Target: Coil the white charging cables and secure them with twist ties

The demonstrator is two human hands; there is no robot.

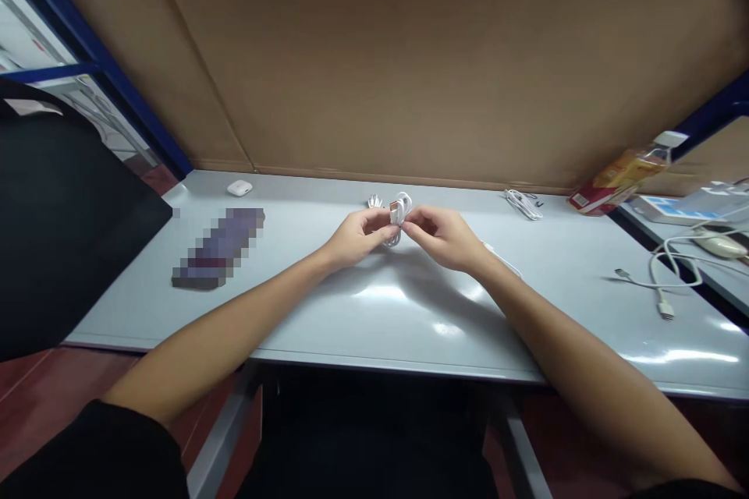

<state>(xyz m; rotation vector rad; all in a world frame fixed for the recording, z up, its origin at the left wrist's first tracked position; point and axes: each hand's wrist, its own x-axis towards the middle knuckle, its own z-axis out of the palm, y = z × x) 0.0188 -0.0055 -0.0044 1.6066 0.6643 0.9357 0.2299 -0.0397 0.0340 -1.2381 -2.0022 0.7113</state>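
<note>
A coiled white cable [402,207] is held up between both hands over the middle of the grey table [351,320]. My left hand [358,238] pinches its left side, near a plug end with a bit of orange. On the coil's right side, the fingertips of my right hand [440,235] are closed on the cable. Just behind my left hand lies another white cable bundle [374,201], partly hidden. Part of a thin white cable [502,259] shows on the table beyond my right wrist.
A pixelated dark object [221,249] and a white earphone case [239,188] lie on the left. Toward the right are a coiled cable [523,204], a drink bottle [623,175] and loose cables [667,281]. A cardboard panel [380,54] stands behind; a black chair back [70,226] is at left.
</note>
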